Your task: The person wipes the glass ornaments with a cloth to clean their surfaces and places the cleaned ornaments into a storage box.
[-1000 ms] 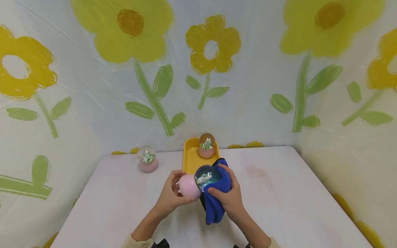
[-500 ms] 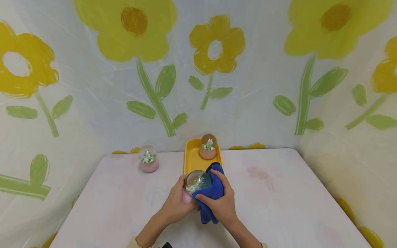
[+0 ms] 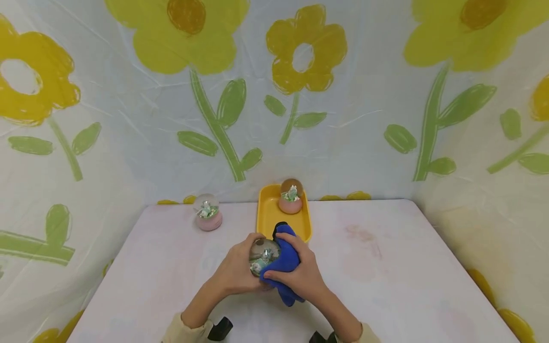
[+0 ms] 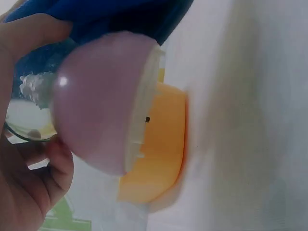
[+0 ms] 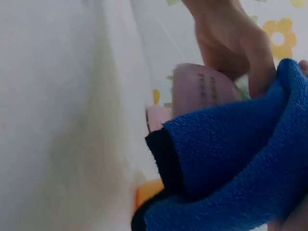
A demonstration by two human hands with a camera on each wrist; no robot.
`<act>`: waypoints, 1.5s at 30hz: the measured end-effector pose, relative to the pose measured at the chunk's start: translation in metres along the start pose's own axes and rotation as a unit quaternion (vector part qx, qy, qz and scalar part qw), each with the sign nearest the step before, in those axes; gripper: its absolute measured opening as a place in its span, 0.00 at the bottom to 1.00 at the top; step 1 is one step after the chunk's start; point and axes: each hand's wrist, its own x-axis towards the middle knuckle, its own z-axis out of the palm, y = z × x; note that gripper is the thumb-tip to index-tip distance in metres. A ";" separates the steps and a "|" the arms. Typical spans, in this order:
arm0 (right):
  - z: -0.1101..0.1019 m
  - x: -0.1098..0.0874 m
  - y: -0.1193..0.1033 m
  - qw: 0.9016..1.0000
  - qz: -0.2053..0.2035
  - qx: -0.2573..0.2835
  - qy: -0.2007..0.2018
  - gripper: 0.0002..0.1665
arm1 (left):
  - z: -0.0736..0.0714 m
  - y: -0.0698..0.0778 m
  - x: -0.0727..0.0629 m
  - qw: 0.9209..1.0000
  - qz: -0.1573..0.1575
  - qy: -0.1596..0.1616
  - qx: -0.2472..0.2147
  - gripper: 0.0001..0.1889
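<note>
Above the near middle of the table, my left hand (image 3: 233,269) grips a snow globe (image 3: 262,257) by its glass ball, with a small pale figure and green bits inside. My right hand (image 3: 303,272) holds a bunched blue cloth (image 3: 288,259) with a black edge against the globe's right side. In the left wrist view, the globe's glossy pink base (image 4: 98,106) faces the camera side-on, its pale underside turned right. The cloth (image 5: 216,159) fills much of the right wrist view and covers part of the globe; small printed lines show on the base (image 5: 199,89).
Behind the hands lies a yellow tray (image 3: 267,216), with a second pink-based snow globe (image 3: 290,197) standing at its back right. A third snow globe (image 3: 208,213) stands on the white table (image 3: 386,276) at the back left. Flower-printed fabric surrounds the table.
The globe has turned from lying sideways, base to the left, and moved left. My left hand has shifted from the base to the glass ball. The cloth has followed leftward, still against the globe.
</note>
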 end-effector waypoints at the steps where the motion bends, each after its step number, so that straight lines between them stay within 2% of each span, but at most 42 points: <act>1: -0.002 0.002 0.000 1.000 0.001 0.003 0.001 0.48 | 0.000 -0.001 0.000 1.000 -0.002 0.005 -0.007 0.48; 5: -0.012 0.006 0.001 1.000 0.009 0.005 0.009 0.48 | -0.002 -0.003 0.001 0.999 -0.007 0.023 -0.037 0.45; 10: -0.026 0.003 0.000 1.000 0.020 -0.004 0.006 0.47 | -0.002 -0.004 -0.001 0.997 -0.014 0.024 -0.073 0.44; 15: -0.040 -0.004 0.004 0.999 0.045 -0.027 0.010 0.47 | -0.005 -0.006 -0.005 0.992 -0.049 0.025 -0.116 0.45; 19: -0.047 -0.005 0.009 0.996 0.076 -0.036 0.014 0.46 | -0.011 -0.009 -0.005 0.982 -0.074 0.043 -0.169 0.44; 23: -0.050 -0.004 0.014 0.992 0.124 -0.019 0.018 0.44 | -0.013 -0.013 0.000 0.964 -0.079 0.078 -0.242 0.43; 26: -0.050 -0.007 0.017 0.985 0.169 0.039 0.026 0.42 | -0.009 -0.016 -0.002 0.944 -0.100 0.090 -0.301 0.42; 28: -0.048 -0.010 0.017 0.978 0.186 0.089 0.039 0.38 | -0.005 -0.017 -0.004 0.922 -0.129 0.092 -0.355 0.42; 30: -0.044 -0.012 0.018 0.971 0.187 0.136 0.055 0.35 | 0.001 -0.018 -0.005 0.882 -0.158 0.092 -0.433 0.41; 33: -0.038 -0.012 0.016 0.965 0.176 0.181 0.067 0.30 | 0.010 -0.020 -0.005 0.811 -0.200 0.095 -0.542 0.37; 34: -0.036 -0.012 0.015 0.964 0.171 0.193 0.068 0.30 | 0.013 -0.020 -0.005 0.791 -0.209 0.095 -0.567 0.36; 35: -0.033 -0.012 0.015 0.963 0.168 0.198 0.069 0.29 | 0.016 -0.019 -0.005 0.776 -0.217 0.095 -0.585 0.35; 36: -0.031 -0.011 0.013 0.964 0.162 0.198 0.066 0.29 | 0.019 -0.018 -0.005 0.767 -0.221 0.096 -0.595 0.35; 37: -0.028 -0.010 0.012 0.967 0.153 0.196 0.062 0.29 | 0.021 -0.016 -0.004 0.762 -0.220 0.095 -0.601 0.35; 38: -0.025 -0.008 0.012 0.970 0.145 0.187 0.055 0.30 | 0.023 -0.014 -0.002 0.760 -0.218 0.093 -0.605 0.36; 41: -0.018 -0.004 0.013 0.978 0.136 0.157 0.029 0.35 | 0.028 -0.006 0.002 0.763 -0.211 0.092 -0.604 0.38; 45: -0.013 -0.004 0.018 0.973 0.166 0.161 -0.009 0.43 | 0.033 0.002 0.000 0.772 -0.213 0.083 -0.592 0.39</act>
